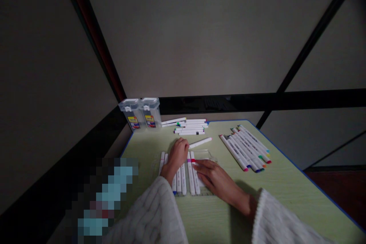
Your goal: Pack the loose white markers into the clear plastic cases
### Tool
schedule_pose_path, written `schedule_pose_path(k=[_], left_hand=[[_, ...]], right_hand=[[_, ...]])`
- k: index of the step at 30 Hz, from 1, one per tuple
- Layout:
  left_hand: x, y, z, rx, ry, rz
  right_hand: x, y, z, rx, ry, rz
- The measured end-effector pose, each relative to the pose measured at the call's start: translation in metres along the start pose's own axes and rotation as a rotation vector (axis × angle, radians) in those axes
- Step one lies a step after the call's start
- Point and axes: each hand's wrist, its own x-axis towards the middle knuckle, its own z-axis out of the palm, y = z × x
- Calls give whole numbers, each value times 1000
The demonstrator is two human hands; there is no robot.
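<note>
My left hand (176,157) rests over a row of white markers (187,173) lying in a clear flat case (208,156) on the green table (286,187); its fingers curl down onto the markers. My right hand (215,178) lies flat beside it with fingers stretched toward the rightmost markers in the row. A single white marker (200,143) lies loose just beyond my left hand. Both wrists wear white knitted sleeves.
A pile of white markers (190,126) lies at the table's back. Another row of markers with coloured caps (246,147) lies to the right. Two clear plastic boxes (141,113) stand at the back left corner. Walls surround the table closely.
</note>
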Motion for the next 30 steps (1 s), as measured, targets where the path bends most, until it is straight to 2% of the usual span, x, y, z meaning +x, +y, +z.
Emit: schedule_pose_path(k=[11,19,25,30], left_hand=[[-3,1,2,34,-36,47],[-6,3,-1,45,-53,6],[-3,2,1,-49,-30,-13],[0,2,-1,-193,46,-15]], right_hand=[[1,0,0,-14,-2,4],[1,0,-1,-11,-11,4],[0,-1,-1,-13,2,-4],[0,1,0,-16,2,-5]])
